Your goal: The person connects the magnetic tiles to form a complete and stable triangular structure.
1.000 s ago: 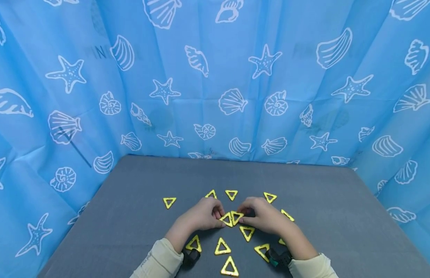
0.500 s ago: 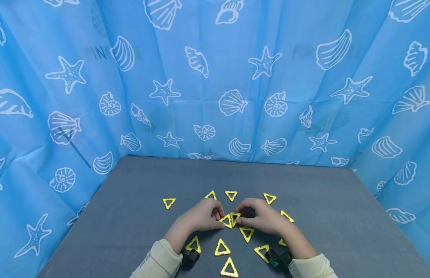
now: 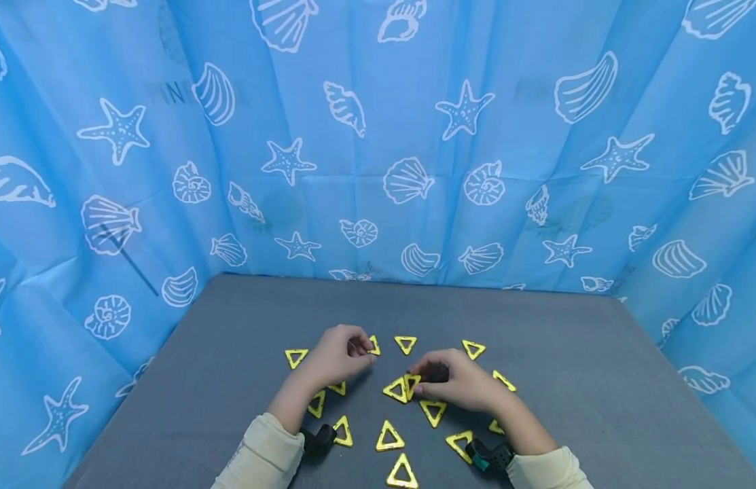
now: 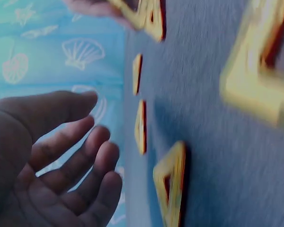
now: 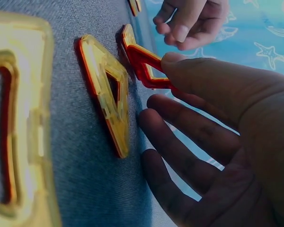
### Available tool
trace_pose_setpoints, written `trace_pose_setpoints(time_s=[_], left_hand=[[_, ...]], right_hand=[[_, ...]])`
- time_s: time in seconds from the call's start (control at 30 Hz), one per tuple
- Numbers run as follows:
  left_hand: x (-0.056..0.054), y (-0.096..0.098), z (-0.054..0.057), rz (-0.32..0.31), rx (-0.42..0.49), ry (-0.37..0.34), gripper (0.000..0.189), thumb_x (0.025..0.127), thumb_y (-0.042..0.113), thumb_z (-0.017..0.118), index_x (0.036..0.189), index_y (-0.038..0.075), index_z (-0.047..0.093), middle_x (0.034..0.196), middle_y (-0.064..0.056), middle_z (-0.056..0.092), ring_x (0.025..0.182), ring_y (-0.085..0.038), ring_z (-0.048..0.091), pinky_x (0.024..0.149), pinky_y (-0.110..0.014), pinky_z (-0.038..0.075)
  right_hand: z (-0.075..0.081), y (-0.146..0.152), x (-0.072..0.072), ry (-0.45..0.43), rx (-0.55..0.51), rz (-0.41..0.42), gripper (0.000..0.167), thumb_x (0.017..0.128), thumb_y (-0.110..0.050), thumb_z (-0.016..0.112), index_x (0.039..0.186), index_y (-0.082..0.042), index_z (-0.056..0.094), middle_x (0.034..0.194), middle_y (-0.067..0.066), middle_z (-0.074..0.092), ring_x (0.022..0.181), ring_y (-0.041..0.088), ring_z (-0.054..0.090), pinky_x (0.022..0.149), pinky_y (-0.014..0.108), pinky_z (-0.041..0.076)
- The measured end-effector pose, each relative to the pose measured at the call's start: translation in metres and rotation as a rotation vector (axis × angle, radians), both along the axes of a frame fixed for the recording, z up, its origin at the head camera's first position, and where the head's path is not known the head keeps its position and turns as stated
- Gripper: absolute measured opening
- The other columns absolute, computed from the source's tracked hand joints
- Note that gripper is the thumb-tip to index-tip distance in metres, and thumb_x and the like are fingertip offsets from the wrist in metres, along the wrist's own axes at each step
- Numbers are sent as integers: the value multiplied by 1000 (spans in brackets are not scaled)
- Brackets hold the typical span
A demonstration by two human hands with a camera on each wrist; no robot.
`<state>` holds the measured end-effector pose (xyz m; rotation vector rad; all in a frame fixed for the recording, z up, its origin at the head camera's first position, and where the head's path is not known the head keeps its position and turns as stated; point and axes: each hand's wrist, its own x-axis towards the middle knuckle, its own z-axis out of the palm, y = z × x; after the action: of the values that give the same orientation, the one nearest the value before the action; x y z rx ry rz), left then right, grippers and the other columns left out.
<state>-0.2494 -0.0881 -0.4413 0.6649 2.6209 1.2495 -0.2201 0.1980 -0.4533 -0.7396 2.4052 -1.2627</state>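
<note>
My right hand [image 3: 454,377] pinches a yellow triangular magnetic tile [image 5: 137,66] between thumb and index finger. That tile stands tilted, its edge against a second triangular tile [image 3: 392,396] lying on the grey table. In the right wrist view its inner side looks red, and the other fingers are loosely bent below it. My left hand [image 3: 337,353] is farther left and back, fingers loosely curved with nothing between them in the left wrist view. In the head view its fingertips are right at another yellow triangular tile [image 3: 376,347], which they partly cover.
Several more yellow triangular tiles lie scattered on the grey table [image 3: 536,326], such as a front tile [image 3: 390,447] and a back right tile [image 3: 473,342]. A blue shell-print curtain [image 3: 365,156] hangs behind. Black wrist cameras sit below both hands.
My left hand has let go of the flat tile and moved back and left to another tile, uncovering tiles near its forearm. My right hand stays in place, its tile now more tilted.
</note>
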Motion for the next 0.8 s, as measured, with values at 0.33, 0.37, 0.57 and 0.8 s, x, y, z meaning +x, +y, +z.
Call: trace_pose_setpoints(time_s=[0.33, 0.37, 0.57, 0.8], left_hand=[[-7, -8, -6, 114, -15, -24, 31, 101, 20, 74, 129, 7, 71, 121, -11, 70, 101, -21, 67, 87, -44, 57], [-7, -7, -7, 95, -28, -30, 34, 101, 20, 74, 133, 8, 70, 126, -12, 69, 106, -23, 68, 90, -46, 57], [-8, -7, -12, -6, -104, -49, 38, 102, 24, 73, 137, 10, 70, 129, -11, 64, 122, -33, 64, 101, -54, 54], [-6, -3, -11, -11, -159, -24, 24, 101, 24, 75, 120, 10, 78, 117, -7, 62, 112, -29, 63, 95, -52, 54]], right_hand=[[2, 0, 1, -16, -22, 2, 20, 100, -18, 75, 116, -5, 76, 110, 11, 77, 98, 21, 73, 82, 30, 58], [3, 0, 2, -18, -26, 1, 20, 100, -18, 75, 116, -5, 76, 110, 10, 78, 98, 21, 73, 82, 30, 58], [3, 0, 2, -26, -36, 5, 20, 100, -17, 75, 117, -7, 76, 111, 9, 78, 97, 19, 73, 82, 29, 58], [2, 0, 1, -26, -32, 5, 19, 100, -17, 75, 117, -7, 76, 111, 9, 78, 98, 18, 73, 82, 29, 58]])
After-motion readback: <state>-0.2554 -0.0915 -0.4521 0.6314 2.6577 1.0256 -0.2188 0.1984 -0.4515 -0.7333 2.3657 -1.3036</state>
